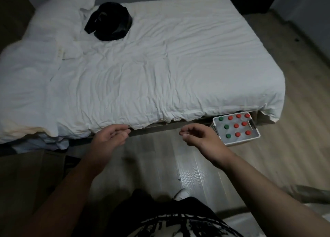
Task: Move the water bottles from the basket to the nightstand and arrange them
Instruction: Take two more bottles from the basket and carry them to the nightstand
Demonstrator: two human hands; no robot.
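Observation:
A white plastic basket (257, 131) stands on the floor by the bed's near right corner. Upright in it are several water bottles with red caps (237, 134) and three with green caps (226, 126). My right hand (200, 135) hovers just left of the basket, fingers loosely curled, holding nothing. My left hand (110, 135) hangs over the floor at the bed's edge, also loosely curled with nothing in it. A brown wooden surface (30, 172) at the lower left may be the nightstand; I cannot tell for sure.
A bed with a rumpled white sheet (142, 61) fills the middle of the view, with a black bag (109, 21) lying on it near the pillows (59, 22). Wooden floor (160, 165) runs between me and the bed and along its right side.

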